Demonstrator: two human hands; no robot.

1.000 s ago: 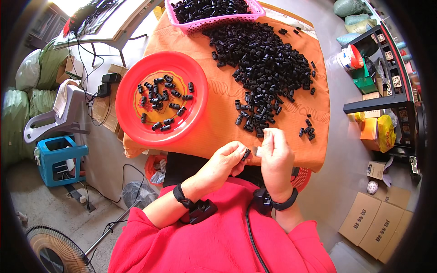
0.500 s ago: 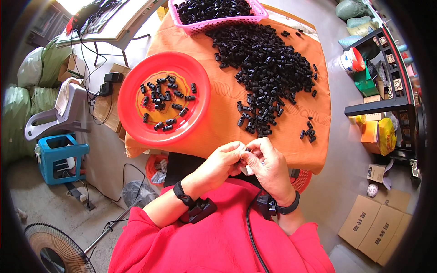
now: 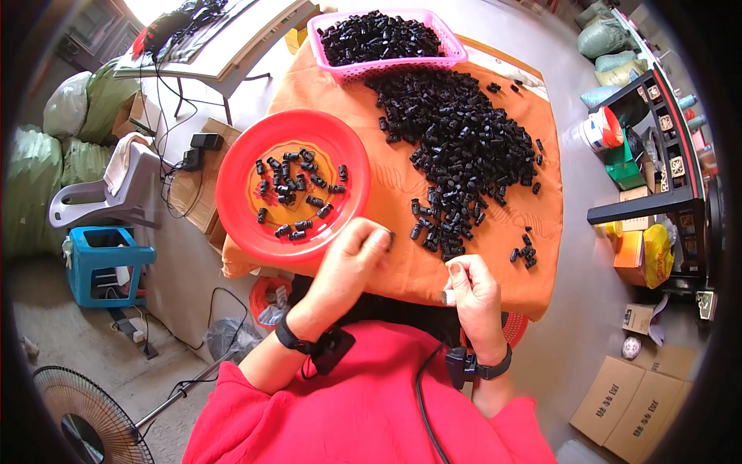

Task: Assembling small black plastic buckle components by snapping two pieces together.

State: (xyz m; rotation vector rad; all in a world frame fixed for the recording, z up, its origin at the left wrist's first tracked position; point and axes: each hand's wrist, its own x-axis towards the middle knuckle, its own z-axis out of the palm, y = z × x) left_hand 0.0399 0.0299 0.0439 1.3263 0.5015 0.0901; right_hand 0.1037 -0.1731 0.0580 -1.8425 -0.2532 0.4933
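Note:
My left hand (image 3: 344,267) is closed in a pinch beside the round red tray (image 3: 232,205), at its lower right edge. A dark bit shows at its fingertips, apparently one of the small black cord locks. Several such cord locks (image 3: 300,182) lie scattered in the tray. My right hand (image 3: 479,301) is over the table's near edge, thumb and fingers closed on a small white piece (image 3: 450,297) whose kind I cannot make out. Just beyond it begins a big heap of black cord locks (image 3: 471,147), spread over the orange tablecloth (image 3: 386,189).
A pink basket (image 3: 390,69) full of cord locks stands at the table's far end. A few loose ones (image 3: 525,251) lie at the right. On the floor are a blue stool (image 3: 108,267), a fan (image 3: 89,417) and cardboard boxes (image 3: 634,402). A black shelf (image 3: 649,205) stands at the right.
My hands were together at the table's near edge. They have parted: the left moved left toward the red tray, the right moved a little right. The view has shifted slightly.

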